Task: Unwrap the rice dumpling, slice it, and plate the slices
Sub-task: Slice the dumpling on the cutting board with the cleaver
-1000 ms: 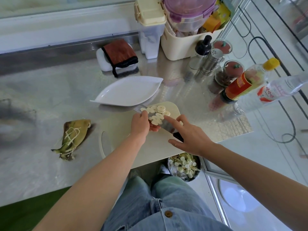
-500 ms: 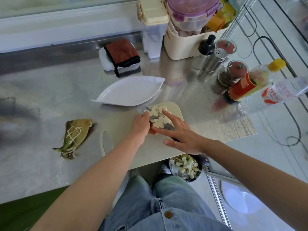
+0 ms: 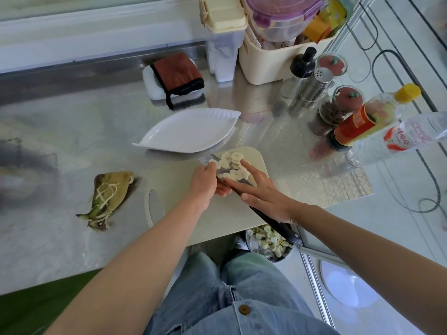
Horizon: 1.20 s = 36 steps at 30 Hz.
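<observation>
On 1 board (image 3: pixel 174 197): 1 knife (image 3: pixel 280 229) under slices (image 3: pixel 233 164) | right hand (image 3: pixel 263 194) flat on slices | left hand (image 3: pixel 204 181) fingers (image 3: pixel 223 191) curled, grip unclear

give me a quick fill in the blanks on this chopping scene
1. The slices are piled on the blade of a ____.
2. The white plate beyond the cutting board is ____.
3. The leaf wrapper lies on the counter, to the board's ____.
4. The right hand lays straight fingers on the ____.

Missing words: knife; empty; left; slices
</observation>
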Each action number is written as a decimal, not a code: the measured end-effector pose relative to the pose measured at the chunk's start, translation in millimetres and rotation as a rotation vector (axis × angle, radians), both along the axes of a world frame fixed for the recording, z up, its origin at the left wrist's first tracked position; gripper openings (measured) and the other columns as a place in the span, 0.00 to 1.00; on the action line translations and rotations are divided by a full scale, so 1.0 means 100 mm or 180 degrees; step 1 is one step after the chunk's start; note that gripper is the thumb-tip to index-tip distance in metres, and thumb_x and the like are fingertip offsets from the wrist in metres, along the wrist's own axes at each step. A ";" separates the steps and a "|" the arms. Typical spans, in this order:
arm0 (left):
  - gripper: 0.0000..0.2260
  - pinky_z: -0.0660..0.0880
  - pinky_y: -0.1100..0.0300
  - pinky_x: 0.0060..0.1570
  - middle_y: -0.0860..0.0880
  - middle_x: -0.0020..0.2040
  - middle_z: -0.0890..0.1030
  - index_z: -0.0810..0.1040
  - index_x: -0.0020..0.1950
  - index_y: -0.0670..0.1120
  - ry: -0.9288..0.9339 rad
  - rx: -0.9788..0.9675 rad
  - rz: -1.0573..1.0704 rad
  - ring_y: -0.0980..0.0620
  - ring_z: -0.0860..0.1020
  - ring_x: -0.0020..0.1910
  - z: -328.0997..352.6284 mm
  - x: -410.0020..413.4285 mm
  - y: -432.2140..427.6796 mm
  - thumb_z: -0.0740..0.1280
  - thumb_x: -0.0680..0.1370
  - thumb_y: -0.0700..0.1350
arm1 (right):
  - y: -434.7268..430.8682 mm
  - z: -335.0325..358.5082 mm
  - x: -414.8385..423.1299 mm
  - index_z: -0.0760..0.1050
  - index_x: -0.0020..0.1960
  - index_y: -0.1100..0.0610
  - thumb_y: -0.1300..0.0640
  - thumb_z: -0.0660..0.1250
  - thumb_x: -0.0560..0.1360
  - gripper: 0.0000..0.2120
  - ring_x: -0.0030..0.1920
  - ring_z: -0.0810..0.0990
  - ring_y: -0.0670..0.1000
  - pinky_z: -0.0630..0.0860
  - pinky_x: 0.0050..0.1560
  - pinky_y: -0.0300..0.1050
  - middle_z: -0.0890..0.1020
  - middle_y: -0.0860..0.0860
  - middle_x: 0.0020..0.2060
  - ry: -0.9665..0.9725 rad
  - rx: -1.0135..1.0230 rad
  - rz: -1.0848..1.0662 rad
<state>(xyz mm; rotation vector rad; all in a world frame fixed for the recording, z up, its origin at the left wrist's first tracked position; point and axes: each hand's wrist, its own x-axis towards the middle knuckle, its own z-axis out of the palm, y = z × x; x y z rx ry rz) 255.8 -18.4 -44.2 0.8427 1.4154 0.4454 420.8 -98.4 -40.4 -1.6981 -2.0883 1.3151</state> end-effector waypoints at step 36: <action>0.16 0.68 0.63 0.19 0.42 0.21 0.77 0.72 0.41 0.39 0.0147 0.0010 0.0027 0.48 0.74 0.19 0.02 -0.09 -0.06 0.49 0.82 0.42 | 0.06 -0.16 -0.15 0.61 0.73 0.38 0.26 0.46 0.71 0.34 0.74 0.48 0.48 0.46 0.75 0.59 0.53 0.39 0.74 0.0273 -0.0399 -0.1548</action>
